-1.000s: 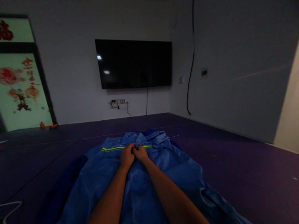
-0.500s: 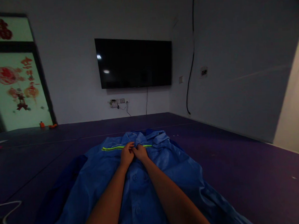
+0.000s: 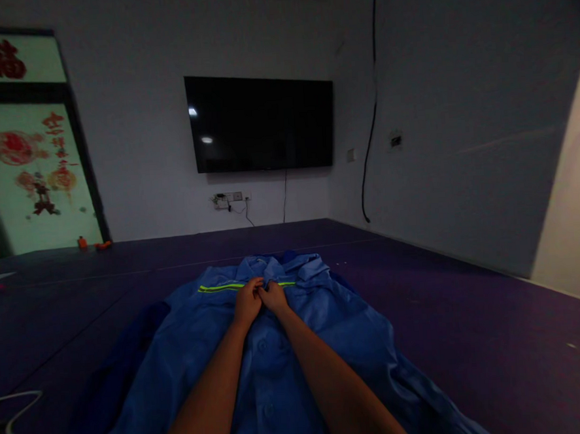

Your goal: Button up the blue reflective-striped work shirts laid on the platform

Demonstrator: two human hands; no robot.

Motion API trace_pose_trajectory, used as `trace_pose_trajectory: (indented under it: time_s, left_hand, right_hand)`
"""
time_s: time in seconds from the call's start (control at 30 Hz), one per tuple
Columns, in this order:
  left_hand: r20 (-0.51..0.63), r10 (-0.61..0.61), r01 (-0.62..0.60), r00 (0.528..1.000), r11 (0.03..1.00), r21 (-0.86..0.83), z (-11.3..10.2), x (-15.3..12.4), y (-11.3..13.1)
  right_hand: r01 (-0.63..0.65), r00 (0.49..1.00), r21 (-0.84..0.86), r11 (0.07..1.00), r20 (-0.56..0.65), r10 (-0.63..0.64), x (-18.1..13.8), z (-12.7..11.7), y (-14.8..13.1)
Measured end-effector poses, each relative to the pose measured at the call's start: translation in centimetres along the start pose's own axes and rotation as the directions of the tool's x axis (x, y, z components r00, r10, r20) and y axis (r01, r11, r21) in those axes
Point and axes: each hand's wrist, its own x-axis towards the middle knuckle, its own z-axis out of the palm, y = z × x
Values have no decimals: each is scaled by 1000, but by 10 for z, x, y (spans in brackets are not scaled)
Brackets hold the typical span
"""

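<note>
A blue button-up work shirt point(image 3: 346, 325) with a yellow-green chest stripe lies spread before me, collar at the far end. My left hand point(image 3: 248, 301) and my right hand point(image 3: 274, 298) meet at the front placket just below the collar, fingers bent and closed on the cloth there. Whatever small part sits between the fingertips is hidden. Nearer to me, buttons point(image 3: 262, 346) show along the placket between my forearms. Darker blue cloth point(image 3: 126, 351) sticks out from under the shirt on the left.
The shirt rests on a dark purple floor point(image 3: 454, 325). A white cable point(image 3: 24, 410) curves at the lower left. Small orange objects point(image 3: 82, 243) stand by the door point(image 3: 32, 174). A black television point(image 3: 264, 121) hangs on the far wall, and a black cable point(image 3: 373, 120) dangles at the corner.
Both hands stay at the same place on the placket. The left fingers have shifted slightly against the right ones; the shirt lies as before.
</note>
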Motion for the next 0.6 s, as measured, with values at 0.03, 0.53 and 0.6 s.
trace_pose_trajectory:
  time_s: [0.03,0.53,0.6]
  left_hand:
    - [3,-2,2,1000,1000,5,0,0,0]
    - [-58,-54,52,997,998,-34,1,2,-3]
    - [-75,-66,63,995,997,-40,1,2,-4]
  right_hand:
    - [2,1000,-3,1000,-2,-2,0,0,0]
    - [39,999,-33,999,23,-38,1,2,2]
    - [42,999,-33,999,27,-42,1,1,1]
